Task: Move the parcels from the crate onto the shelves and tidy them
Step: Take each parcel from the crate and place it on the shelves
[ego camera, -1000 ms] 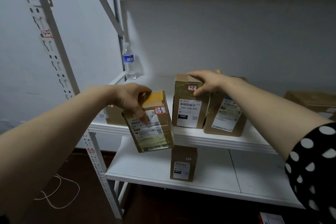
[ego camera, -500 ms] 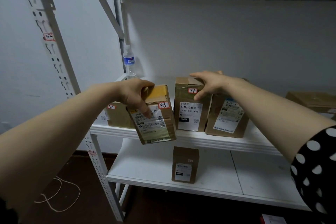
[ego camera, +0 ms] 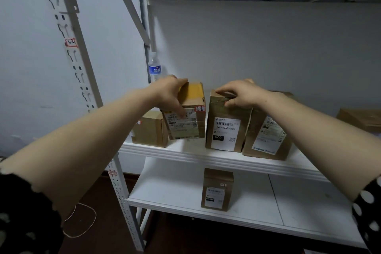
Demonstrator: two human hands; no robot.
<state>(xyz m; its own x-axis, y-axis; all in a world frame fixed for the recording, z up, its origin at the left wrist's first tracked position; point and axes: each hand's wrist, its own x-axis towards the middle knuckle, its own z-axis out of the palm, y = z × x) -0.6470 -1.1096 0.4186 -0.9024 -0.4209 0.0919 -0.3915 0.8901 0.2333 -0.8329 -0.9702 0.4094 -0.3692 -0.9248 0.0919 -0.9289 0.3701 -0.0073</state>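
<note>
Shelf: left hand grips yellow-topped parcel.

L hand grips the yellow-topped parcel from above, one digit down on its front label. The box sits slightly tilted over the mid shelf, just beside a small brown parcel on its left and the 060 parcel on its right; can't tell if it's fully seated. R hand holds the 060 parcel's top edge w/ a third parcel right up against it, while a water bottle stands at the back-left corner and a lone parcel stands upright on the lower shelf.
</note>
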